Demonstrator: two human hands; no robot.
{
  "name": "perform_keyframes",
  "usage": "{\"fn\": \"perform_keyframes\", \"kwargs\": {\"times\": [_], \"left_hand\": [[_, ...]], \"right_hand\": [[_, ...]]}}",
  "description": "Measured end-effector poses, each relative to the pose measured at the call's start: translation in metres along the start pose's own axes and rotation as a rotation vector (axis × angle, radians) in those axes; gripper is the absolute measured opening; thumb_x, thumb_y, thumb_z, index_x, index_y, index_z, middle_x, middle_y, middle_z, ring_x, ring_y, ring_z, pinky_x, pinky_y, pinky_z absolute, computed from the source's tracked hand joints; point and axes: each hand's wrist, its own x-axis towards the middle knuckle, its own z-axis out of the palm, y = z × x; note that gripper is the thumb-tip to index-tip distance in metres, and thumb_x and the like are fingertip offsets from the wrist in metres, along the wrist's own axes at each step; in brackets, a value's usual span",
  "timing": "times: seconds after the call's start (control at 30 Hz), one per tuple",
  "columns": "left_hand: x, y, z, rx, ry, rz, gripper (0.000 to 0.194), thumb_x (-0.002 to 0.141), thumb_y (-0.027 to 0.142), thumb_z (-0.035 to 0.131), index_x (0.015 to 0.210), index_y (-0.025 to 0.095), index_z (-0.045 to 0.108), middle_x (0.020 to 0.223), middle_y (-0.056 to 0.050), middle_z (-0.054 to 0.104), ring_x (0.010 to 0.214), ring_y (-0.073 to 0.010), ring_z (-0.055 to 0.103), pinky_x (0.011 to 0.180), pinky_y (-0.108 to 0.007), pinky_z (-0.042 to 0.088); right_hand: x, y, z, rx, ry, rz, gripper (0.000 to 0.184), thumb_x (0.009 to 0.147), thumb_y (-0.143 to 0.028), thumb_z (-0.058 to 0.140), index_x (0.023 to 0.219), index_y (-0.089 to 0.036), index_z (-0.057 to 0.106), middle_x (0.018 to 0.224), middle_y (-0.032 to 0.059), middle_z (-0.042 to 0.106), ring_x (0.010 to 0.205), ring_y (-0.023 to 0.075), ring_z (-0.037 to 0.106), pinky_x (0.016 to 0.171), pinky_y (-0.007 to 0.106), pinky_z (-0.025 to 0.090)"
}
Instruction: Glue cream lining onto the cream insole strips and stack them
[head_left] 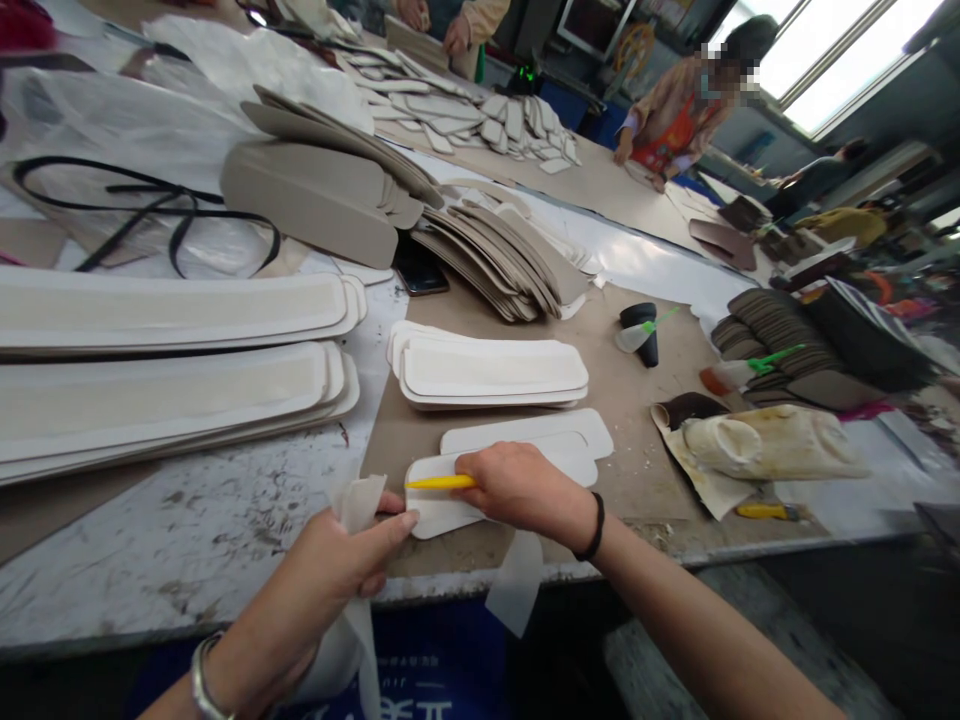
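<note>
My right hand point(525, 490) is closed around a thin yellow tool point(441, 482), whose tip lies across the left end of a rounded white panel point(442, 515). What kind of tool it is, I cannot make out. My left hand point(341, 555) is closed on a translucent white strip point(361, 503) that hangs over the table's front edge. Its thumb touches the left edge of the same panel. Just behind, another white panel point(525, 432) lies partly under others. Beyond it sits a stack of white panels point(495, 368). A loose translucent scrap point(517, 582) droops over the edge below my right hand.
Long white-edged panels point(165, 390) are stacked at left. Brown curved pieces point(495, 260) stand behind. On the right are a small glue bottle point(634, 337), a stained pale container point(772, 440) and a yellow-handled tool point(765, 510). A co-worker point(686, 115) stands across the table.
</note>
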Motion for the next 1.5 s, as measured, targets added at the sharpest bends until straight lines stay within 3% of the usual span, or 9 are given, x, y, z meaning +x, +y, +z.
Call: {"fn": "perform_keyframes", "kwargs": {"times": [0.2,0.4,0.7,1.1,1.37,1.5], "left_hand": [[0.012,0.001,0.004,0.128,0.01,-0.002,0.03,0.05,0.045,0.07,0.05,0.02,0.054,0.03,0.006,0.04,0.031,-0.0095,0.038,0.038,-0.023,0.031],[0.009,0.001,-0.001,0.093,-0.076,-0.019,0.025,0.056,0.041,0.071,0.06,0.02,0.058,0.035,0.007,0.046,0.036,-0.0117,0.045,0.042,-0.024,0.04],[0.001,0.011,0.005,0.081,-0.044,-0.012,0.032,0.052,0.046,0.069,0.063,0.021,0.054,0.035,0.008,0.043,0.036,-0.0098,0.038,0.042,-0.024,0.04],[-0.001,0.015,0.005,0.134,-0.078,-0.045,0.028,0.057,0.045,0.067,0.061,0.019,0.057,0.035,0.006,0.046,0.037,-0.0122,0.045,0.048,-0.026,0.045],[0.016,0.004,0.013,0.167,0.036,-0.011,0.034,0.049,0.048,0.074,0.049,0.02,0.054,0.029,0.004,0.044,0.032,-0.0141,0.046,0.04,-0.026,0.042],[0.016,0.005,0.016,0.206,0.073,0.032,0.033,0.056,0.042,0.072,0.043,0.022,0.051,0.03,0.004,0.043,0.031,-0.0127,0.042,0.038,-0.026,0.039]], "right_hand": [[0.0,-0.003,0.0,-0.05,0.023,-0.038,0.024,0.093,-0.035,0.053,0.099,-0.02,0.071,0.089,0.0107,0.075,0.085,0.0291,0.071,0.065,0.032,0.049],[-0.004,-0.001,-0.001,-0.04,0.051,-0.06,0.023,0.094,-0.034,0.051,0.101,-0.022,0.07,0.09,0.0097,0.075,0.086,0.0267,0.07,0.067,0.031,0.048],[-0.005,0.004,-0.006,0.001,0.043,-0.084,0.027,0.095,-0.038,0.05,0.103,-0.022,0.07,0.09,0.0099,0.074,0.087,0.0269,0.069,0.066,0.03,0.044],[0.002,0.005,0.001,-0.008,0.074,-0.075,0.025,0.093,-0.031,0.05,0.101,-0.019,0.071,0.091,0.0112,0.075,0.087,0.0271,0.069,0.068,0.031,0.047],[0.003,0.0,0.001,-0.01,0.08,-0.057,0.025,0.092,-0.032,0.053,0.101,-0.019,0.072,0.092,0.0116,0.075,0.088,0.0277,0.07,0.068,0.031,0.047],[-0.01,0.008,-0.001,0.002,0.097,-0.011,0.024,0.091,-0.037,0.057,0.097,-0.019,0.072,0.091,0.0109,0.074,0.089,0.0268,0.068,0.068,0.03,0.046]]}}
